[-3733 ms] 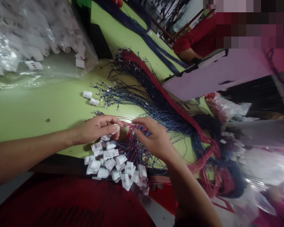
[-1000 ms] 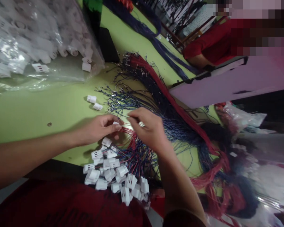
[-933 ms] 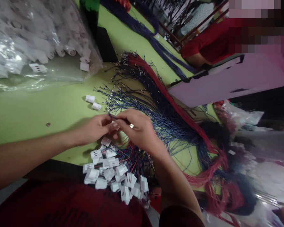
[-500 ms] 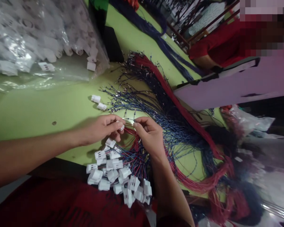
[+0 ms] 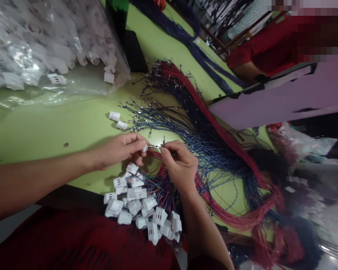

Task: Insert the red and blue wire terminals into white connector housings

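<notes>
Green table: left hand pinches white connector; right hand pinches wire.

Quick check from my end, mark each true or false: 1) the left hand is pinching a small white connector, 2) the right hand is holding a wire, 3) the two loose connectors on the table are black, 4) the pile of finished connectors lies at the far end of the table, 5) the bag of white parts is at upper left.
1) True: the left hand pinches a white connector.
2) True: the right hand holds a wire by its end.
3) False: the two loose connectors are white.
4) False: the pile of connectors lies at the near edge, below the hands.
5) True: the bag is there.
</notes>
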Available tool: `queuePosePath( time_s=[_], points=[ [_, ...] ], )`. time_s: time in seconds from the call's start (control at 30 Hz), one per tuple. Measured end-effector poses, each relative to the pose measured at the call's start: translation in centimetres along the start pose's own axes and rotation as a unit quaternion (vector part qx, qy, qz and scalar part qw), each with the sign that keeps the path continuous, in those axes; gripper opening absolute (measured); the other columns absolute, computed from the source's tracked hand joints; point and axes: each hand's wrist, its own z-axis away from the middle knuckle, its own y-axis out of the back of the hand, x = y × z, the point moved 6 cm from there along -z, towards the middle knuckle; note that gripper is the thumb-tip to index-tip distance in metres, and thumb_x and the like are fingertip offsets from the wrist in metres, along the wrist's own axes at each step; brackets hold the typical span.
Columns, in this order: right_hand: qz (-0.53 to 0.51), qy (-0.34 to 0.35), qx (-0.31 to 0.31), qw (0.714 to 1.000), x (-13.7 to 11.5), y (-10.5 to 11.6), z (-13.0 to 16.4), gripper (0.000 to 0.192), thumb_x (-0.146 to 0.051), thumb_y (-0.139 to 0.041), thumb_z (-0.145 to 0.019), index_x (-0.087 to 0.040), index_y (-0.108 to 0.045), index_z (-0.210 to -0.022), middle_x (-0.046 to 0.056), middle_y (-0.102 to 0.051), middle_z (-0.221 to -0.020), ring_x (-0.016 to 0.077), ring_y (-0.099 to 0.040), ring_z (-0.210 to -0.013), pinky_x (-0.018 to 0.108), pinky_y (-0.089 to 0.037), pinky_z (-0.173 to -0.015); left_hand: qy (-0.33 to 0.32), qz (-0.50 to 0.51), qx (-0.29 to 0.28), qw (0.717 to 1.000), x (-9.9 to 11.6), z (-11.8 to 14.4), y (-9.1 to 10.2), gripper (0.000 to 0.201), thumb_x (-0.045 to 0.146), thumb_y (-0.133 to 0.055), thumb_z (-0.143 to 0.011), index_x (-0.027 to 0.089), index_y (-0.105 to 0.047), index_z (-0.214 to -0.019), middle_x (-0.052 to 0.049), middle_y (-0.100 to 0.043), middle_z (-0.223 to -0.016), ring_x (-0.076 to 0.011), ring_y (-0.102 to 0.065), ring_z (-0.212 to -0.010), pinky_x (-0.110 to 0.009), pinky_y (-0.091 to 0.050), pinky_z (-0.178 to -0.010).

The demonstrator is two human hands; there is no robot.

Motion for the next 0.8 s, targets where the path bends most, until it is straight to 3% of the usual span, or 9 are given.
queuePosePath(
  time_s=[0.23,0.53,0.67,0.8],
  points=[
    [0.019,0.015,-0.026,0.999,-0.3,-0.6,0.4,0.013,-0.019,-0.057,-0.086,-0.022,-0.063,-0.075,-0.001,-0.063,-0.07,0.0122,-0.056,-0.062,0.027,-0.044,-0.06,-0.002,0.057,-0.025,0.998,0.1,-0.1,-0.1,0.017,0.031,-0.066,-0.087,0.016,-0.059,-0.092,0.001,-0.064,-0.076,-0.0107,-0.061,-0.059,-0.026,-0.046,-0.059],
    [0.028,0.052,-0.032,0.998,-0.6,-1.0,0.7,0.012,-0.015,-0.057,-0.085,-0.022,-0.062,-0.077,-0.001,-0.066,-0.072,0.012,-0.058,-0.063,0.026,-0.045,-0.059,-0.009,0.053,-0.037,0.998,0.0,-0.2,0.0,0.022,0.034,-0.068,-0.085,0.015,-0.06,-0.094,0.0,-0.064,-0.078,-0.0105,-0.059,-0.06,-0.026,-0.045,-0.057],
    [0.045,0.1,-0.046,0.993,-1.1,-1.6,0.8,0.012,-0.012,-0.058,-0.084,-0.021,-0.063,-0.077,0.001,-0.067,-0.073,0.0125,-0.059,-0.064,0.027,-0.045,-0.061,-0.004,0.012,-0.027,1.0,-0.2,-0.2,0.1,0.029,0.042,-0.067,-0.085,0.015,-0.061,-0.09,-0.001,-0.065,-0.075,-0.0102,-0.057,-0.057,-0.026,-0.042,-0.055],
    [0.054,0.098,-0.053,0.992,-1.0,-2.0,0.9,0.012,-0.012,-0.057,-0.085,-0.021,-0.062,-0.078,0.0,-0.066,-0.072,0.0121,-0.057,-0.062,0.027,-0.045,-0.06,0.0,-0.067,-0.012,0.998,-0.1,-0.1,0.2,0.033,0.049,-0.061,-0.088,0.016,-0.06,-0.09,-0.001,-0.064,-0.067,-0.0106,-0.052,-0.054,-0.025,-0.035,-0.05]
  ],
)
